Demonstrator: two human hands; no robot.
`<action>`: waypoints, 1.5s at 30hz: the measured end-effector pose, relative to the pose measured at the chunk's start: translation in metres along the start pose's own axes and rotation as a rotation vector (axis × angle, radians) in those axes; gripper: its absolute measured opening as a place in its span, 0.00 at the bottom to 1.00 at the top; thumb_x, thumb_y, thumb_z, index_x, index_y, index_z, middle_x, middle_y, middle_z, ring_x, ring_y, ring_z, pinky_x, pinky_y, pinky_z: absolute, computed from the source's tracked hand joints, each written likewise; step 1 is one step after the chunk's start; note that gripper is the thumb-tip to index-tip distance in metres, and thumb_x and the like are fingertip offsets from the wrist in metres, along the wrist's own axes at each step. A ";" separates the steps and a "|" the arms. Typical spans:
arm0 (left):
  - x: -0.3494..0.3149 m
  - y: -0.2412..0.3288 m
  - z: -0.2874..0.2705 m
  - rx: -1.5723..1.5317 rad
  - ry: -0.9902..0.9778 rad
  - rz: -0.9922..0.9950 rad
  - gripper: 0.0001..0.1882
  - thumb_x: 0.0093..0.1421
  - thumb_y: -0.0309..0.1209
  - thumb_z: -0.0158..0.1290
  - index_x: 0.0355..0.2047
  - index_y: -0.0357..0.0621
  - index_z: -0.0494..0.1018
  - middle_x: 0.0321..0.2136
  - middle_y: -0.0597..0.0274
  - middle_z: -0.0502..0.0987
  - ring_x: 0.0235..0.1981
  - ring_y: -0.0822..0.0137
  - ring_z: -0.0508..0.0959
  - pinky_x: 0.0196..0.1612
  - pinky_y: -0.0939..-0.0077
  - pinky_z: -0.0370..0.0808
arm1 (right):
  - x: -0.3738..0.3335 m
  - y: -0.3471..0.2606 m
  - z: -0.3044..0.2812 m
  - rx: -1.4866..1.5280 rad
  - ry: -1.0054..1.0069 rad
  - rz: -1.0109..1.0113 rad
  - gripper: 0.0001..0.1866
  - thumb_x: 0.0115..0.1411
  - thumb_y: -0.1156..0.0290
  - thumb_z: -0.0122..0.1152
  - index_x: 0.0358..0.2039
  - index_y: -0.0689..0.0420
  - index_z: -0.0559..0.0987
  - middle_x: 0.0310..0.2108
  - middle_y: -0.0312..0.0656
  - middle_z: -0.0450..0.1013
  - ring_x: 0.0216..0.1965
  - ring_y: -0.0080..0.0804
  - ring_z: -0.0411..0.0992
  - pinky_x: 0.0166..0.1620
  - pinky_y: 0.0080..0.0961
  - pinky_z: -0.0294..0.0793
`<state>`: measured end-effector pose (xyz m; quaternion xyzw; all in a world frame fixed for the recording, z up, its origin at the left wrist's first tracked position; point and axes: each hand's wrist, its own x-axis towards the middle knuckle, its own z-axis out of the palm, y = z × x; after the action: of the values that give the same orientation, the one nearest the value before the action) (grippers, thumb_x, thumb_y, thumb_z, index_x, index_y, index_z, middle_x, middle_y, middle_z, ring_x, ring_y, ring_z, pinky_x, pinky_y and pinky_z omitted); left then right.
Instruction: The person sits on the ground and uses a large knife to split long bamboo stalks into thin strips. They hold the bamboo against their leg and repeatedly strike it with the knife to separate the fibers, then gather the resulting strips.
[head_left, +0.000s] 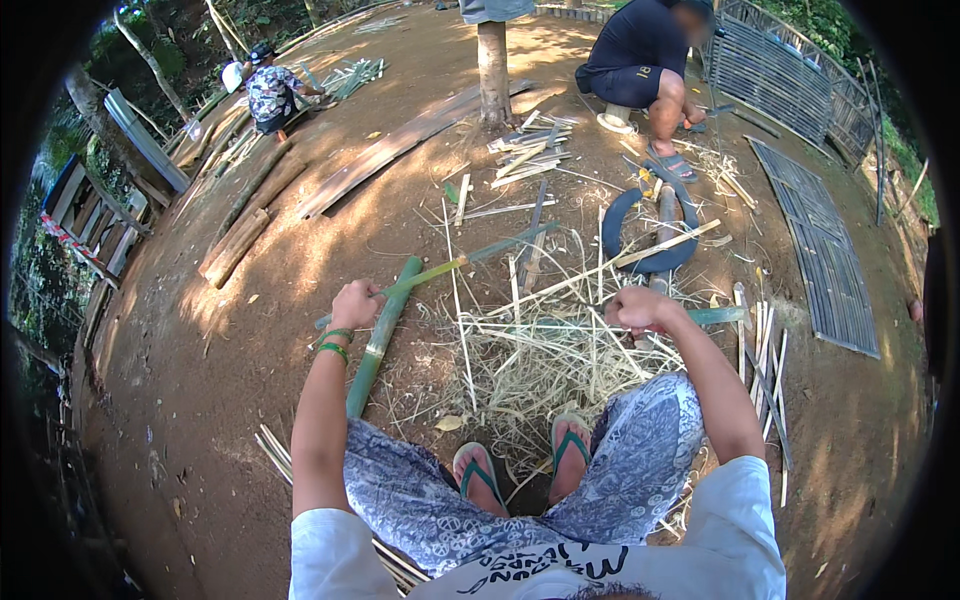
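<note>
Upon brown earth [250, 370], a tangled heap of pale shavings [545, 365] is being flanked by a thick green bamboo tube [384, 338], itself being crossed by a slim yellow-green bamboo strip [428, 273]. This is being gripped by the left hand [357, 303]; cuts are probably being risked, should its edge slip. The right hand [640, 308] is being held closed, contents unclear.

Around me spreads sun-dappled brown earth [165, 390]; I see a tree trunk [493, 80] at top centre, a bamboo fence [775, 75] upper right, green foliage [830, 30] beyond.
</note>
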<state>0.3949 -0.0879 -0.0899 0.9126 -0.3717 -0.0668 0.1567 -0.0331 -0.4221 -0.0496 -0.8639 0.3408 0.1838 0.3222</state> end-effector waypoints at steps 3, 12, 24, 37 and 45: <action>-0.028 0.015 -0.010 -0.211 0.032 -0.070 0.12 0.54 0.38 0.60 0.33 0.43 0.81 0.26 0.55 0.83 0.30 0.61 0.84 0.38 0.66 0.79 | -0.013 -0.021 0.001 0.232 0.147 -0.131 0.16 0.59 0.61 0.61 0.35 0.64 0.79 0.23 0.40 0.74 0.23 0.26 0.72 0.26 0.28 0.71; -0.130 0.113 0.039 -1.139 0.004 -0.258 0.11 0.66 0.34 0.54 0.39 0.38 0.72 0.25 0.63 0.78 0.23 0.73 0.77 0.25 0.80 0.76 | -0.012 -0.061 0.007 0.307 0.515 -0.326 0.27 0.59 0.45 0.64 0.28 0.61 0.73 0.26 0.46 0.74 0.28 0.33 0.72 0.36 0.37 0.71; -0.266 0.203 0.104 -1.451 0.225 -0.179 0.07 0.70 0.30 0.48 0.41 0.38 0.67 0.27 0.64 0.76 0.18 0.77 0.72 0.21 0.84 0.70 | -0.021 -0.108 0.015 0.843 0.485 -0.564 0.21 0.59 0.62 0.70 0.39 0.61 0.69 0.23 0.35 0.70 0.15 0.20 0.70 0.18 0.19 0.71; -0.308 0.235 0.105 -1.466 0.133 -0.209 0.07 0.70 0.28 0.49 0.43 0.37 0.67 0.29 0.61 0.79 0.20 0.78 0.75 0.24 0.86 0.71 | -0.001 -0.121 0.021 1.095 0.374 -0.623 0.19 0.57 0.75 0.68 0.42 0.62 0.67 0.33 0.43 0.77 0.16 0.22 0.70 0.18 0.19 0.70; -0.311 0.231 0.103 -1.441 0.149 -0.201 0.07 0.70 0.28 0.49 0.42 0.37 0.67 0.30 0.61 0.80 0.20 0.79 0.75 0.24 0.86 0.71 | -0.002 -0.128 0.023 1.085 0.347 -0.625 0.20 0.57 0.77 0.68 0.44 0.63 0.67 0.35 0.43 0.76 0.17 0.21 0.69 0.18 0.19 0.69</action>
<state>-0.0037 -0.0509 -0.1075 0.6151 -0.1381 -0.2464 0.7361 0.0532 -0.3336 -0.0102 -0.6542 0.1646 -0.2590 0.6913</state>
